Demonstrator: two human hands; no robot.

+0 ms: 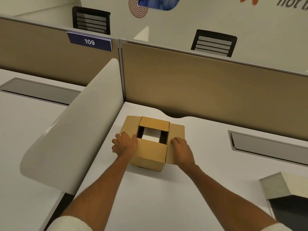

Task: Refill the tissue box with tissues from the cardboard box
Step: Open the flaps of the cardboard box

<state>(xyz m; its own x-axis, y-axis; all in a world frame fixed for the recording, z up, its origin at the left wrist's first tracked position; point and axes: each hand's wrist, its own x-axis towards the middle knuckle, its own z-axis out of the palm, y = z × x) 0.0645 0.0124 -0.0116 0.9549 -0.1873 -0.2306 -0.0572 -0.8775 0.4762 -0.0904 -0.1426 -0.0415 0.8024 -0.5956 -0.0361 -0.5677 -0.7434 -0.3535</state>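
A brown cardboard box (pixel 150 153) stands on the white desk (pixel 191 189), its four top flaps folded outward. Through the square opening a white stack of tissues (pixel 152 135) shows inside. My left hand (pixel 124 142) lies flat on the left flap, fingers spread, pressing it down. My right hand (pixel 182 148) rests on the right flap, fingers curled over it. At the lower right edge sits an open container with a cream wall and a dark inside (pixel 289 195), which may be the tissue box; I cannot tell for sure.
A curved white divider (pixel 80 130) rises just left of the box. A tan partition (pixel 208 84) closes the back of the desk. A grey cable tray (pixel 266 147) is set into the desk at right. Two black mesh chairs stand beyond the partition.
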